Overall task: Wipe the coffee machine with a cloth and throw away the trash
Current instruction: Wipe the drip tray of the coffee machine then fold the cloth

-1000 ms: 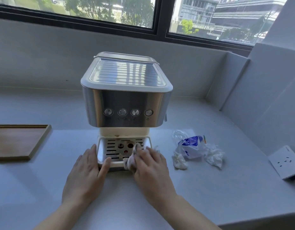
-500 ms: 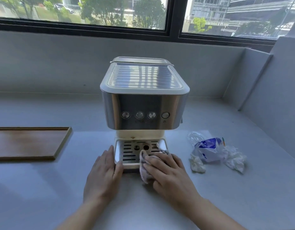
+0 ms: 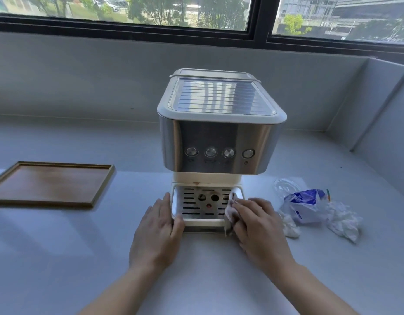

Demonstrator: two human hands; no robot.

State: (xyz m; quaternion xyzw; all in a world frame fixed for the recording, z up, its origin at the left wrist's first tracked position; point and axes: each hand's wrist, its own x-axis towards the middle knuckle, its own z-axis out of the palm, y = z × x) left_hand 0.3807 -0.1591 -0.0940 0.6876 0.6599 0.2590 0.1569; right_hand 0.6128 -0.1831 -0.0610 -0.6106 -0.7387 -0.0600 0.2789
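On the pale grey bench (image 3: 60,258), the left hand (image 3: 156,233) braces the steel-and-cream coffee machine (image 3: 219,133)'s slotted drip tray (image 3: 196,206); the right hand (image 3: 260,230) presses a crumpled white cloth (image 3: 230,211) against its right edge.

Your coffee machine (image 3: 221,137) stands mid-counter (image 3: 60,258); tray (image 3: 50,184) toward the left edge, trash (image 3: 314,212) toward the right.

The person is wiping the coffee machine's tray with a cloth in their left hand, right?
Not quite. The head view shows the cloth in the right hand, wiping the coffee machine's tray. The left hand rests against the tray's other side.
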